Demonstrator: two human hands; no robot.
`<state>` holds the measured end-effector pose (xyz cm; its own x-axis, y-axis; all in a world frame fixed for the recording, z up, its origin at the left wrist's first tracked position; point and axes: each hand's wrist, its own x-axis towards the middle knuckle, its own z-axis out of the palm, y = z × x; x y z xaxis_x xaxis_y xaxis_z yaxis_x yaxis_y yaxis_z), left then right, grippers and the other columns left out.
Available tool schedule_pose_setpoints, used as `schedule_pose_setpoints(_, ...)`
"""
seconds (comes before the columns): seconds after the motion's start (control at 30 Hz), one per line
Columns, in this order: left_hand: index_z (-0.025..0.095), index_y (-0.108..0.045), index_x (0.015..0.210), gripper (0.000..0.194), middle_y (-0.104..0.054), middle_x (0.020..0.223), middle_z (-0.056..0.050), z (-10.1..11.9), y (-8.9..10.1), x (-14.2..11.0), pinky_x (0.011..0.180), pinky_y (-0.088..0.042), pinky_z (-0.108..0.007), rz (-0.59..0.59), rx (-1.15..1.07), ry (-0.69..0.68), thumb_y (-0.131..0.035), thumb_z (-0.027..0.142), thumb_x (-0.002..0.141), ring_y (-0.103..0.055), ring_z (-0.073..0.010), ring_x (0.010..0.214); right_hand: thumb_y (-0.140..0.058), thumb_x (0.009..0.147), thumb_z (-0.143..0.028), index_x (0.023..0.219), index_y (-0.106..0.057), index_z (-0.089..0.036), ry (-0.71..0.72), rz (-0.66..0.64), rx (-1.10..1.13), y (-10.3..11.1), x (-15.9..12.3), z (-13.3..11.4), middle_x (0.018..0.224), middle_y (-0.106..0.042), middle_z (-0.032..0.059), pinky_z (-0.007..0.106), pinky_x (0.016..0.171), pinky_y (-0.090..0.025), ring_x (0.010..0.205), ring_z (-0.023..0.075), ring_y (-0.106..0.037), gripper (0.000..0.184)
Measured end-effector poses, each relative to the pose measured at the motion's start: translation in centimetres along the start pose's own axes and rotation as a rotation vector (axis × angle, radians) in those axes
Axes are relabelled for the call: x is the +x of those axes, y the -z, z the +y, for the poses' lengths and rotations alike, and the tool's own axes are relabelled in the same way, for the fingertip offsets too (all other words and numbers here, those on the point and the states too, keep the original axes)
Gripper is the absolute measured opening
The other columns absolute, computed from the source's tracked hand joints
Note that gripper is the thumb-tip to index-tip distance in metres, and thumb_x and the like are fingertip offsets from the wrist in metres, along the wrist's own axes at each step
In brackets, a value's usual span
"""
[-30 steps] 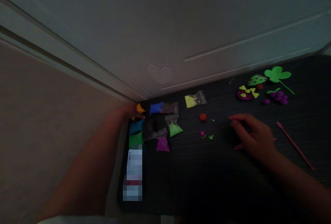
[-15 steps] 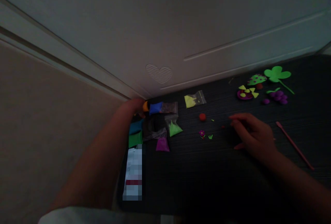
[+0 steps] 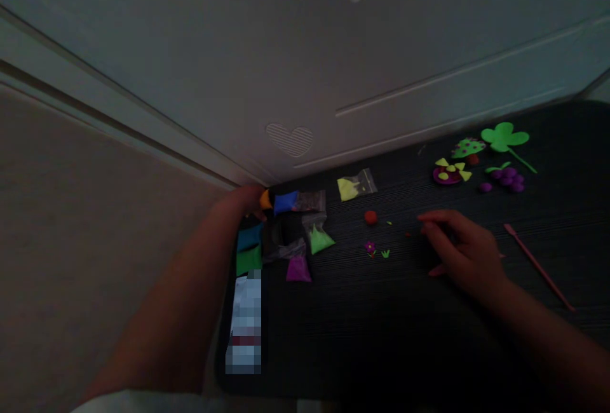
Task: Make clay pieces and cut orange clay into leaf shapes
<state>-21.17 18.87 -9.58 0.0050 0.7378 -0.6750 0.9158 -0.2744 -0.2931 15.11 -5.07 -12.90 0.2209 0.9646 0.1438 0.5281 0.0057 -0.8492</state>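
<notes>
Near left fingers (image 3: pixel 260 215), orange packet (image 3: pixel 265 199), clear bag (image 3: pixel 314 222) holding light-green clay (image 3: pixel 320 239)

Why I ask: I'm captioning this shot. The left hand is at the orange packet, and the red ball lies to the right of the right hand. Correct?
Not quite: in the head view, the red ball lies to the left of the right hand. The left hand is indeed at the orange packet.

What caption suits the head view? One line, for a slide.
Left hand at an orange packet, right hand over a partly hidden pink piece on a dark table.
</notes>
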Motion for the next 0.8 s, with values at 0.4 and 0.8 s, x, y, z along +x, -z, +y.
schedule_pose_setpoints(0.4,0.017,-0.052,0.117,0.034,-0.056,0.116,-0.009,-0.5,-1.6,-1.5,0.083,-0.05,-0.041,0.147,-0.088,0.069,-0.053,0.033,0.087,-0.057,-0.0203,0.1,-0.053,0.085,-0.029,0.096,-0.062,-0.022,-0.006,-0.03,0.053,-0.3,-0.1,0.2,0.083,-0.063,0.0025,0.028,0.045,-0.052,0.053,0.013,-0.058,0.017)
schedule_pose_setpoints(0.8,0.015,-0.055,0.11,0.032,-0.058,0.109,-0.008,2.2,-3.9,-8.5,0.083,-0.048,-0.041,0.689,-0.547,0.189,-0.055,0.034,0.085,-0.057,-0.0198,0.097,-0.048,0.084,-0.026,0.092,-0.063,-0.017,0.157,0.093,0.03,-0.9,0.6,1.1,0.073,-0.065,0.0023,0.026,0.053,-0.046,0.054,0.0132,-0.057,0.02)
